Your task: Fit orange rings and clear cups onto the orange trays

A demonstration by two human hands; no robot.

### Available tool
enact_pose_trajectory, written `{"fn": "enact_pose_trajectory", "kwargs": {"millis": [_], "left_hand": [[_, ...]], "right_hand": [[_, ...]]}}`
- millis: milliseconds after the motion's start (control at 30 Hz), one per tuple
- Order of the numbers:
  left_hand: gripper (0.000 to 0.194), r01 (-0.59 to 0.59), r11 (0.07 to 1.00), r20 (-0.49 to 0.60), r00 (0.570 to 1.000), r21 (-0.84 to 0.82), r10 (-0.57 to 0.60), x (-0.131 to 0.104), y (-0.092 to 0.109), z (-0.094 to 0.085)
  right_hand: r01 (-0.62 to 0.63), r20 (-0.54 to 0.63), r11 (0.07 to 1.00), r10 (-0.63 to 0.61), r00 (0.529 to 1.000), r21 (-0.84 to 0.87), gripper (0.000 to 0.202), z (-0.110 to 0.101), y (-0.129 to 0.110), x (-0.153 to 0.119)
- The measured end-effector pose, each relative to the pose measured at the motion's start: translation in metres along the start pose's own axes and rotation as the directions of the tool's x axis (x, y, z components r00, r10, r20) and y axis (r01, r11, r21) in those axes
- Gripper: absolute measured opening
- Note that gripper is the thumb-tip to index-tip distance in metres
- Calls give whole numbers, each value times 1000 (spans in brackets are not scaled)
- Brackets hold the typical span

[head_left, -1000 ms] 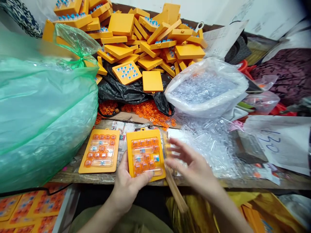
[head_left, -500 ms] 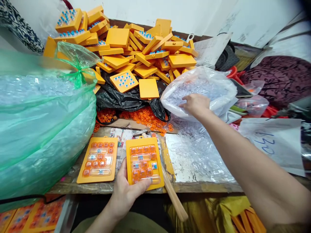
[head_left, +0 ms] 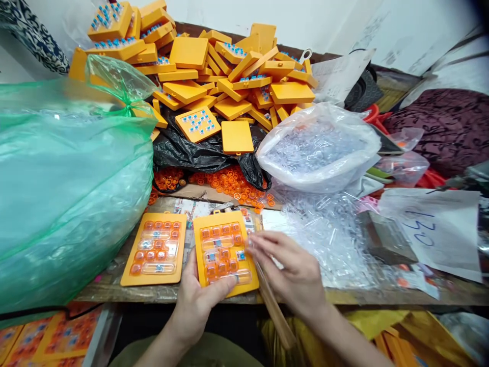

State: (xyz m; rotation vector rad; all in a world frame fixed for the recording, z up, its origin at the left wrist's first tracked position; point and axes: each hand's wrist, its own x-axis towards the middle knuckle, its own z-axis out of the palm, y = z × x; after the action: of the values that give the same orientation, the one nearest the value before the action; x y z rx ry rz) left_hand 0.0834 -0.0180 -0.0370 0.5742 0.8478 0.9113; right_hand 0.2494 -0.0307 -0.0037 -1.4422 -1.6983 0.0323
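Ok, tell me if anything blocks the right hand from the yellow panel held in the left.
Nothing visible stands between the right hand and the yellow panel in the left hand; a wooden handle shows lower, beside the panel's right edge.

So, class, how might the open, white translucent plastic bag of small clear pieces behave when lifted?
The white translucent plastic bag would probably flop, given its thin, creased rim. Its small clear pieces might spill, since the mouth gapes wide.
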Motion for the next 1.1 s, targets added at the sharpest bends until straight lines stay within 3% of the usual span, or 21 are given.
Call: {"fn": "enact_pose_trajectory", "kwargs": {"millis": [133,267,400,533,633,700,800,867,1033,1100], "left_hand": [[60,-19,999,5,1000,29,19,-4,4,6],[57,-70,974,-101,990,215,94,-10,5,12],[58,-86,960,-208,968,267,144,-13,5,14],[59,-96,933,-187,968,347,169,-13,8,12],[57,-89,894,-180,966,440,185,-15,10,11],[60,-62,890,-205,964,451,171,-18,10,12],[68,-30,898,-246,957,439,152,-22,10,13],[73,-27,884,-263,950,467,168,-25,11,13],[74,-59,827,-241,943,558,230,-28,10,8],[70,-92,809,-226,937,580,268,-29,7,4]], "right_hand": [[-204,-27,969,210,977,138,25,16,-16,-43],[-252,-60,960,260,964,119,32,18,-16,-46],[-329,-34,920,344,939,213,31,16,-21,-44],[-520,53,684,579,814,512,10,19,-29,-44],[-566,102,546,658,746,618,11,24,-34,-46],[-559,91,555,654,751,616,11,27,-35,-47],[-504,5,649,611,792,570,12,31,-35,-50],[-484,-5,631,611,792,606,14,32,-35,-50],[-526,295,199,642,708,827,24,36,-40,-48],[-509,314,129,653,690,851,27,38,-45,-48]]}}
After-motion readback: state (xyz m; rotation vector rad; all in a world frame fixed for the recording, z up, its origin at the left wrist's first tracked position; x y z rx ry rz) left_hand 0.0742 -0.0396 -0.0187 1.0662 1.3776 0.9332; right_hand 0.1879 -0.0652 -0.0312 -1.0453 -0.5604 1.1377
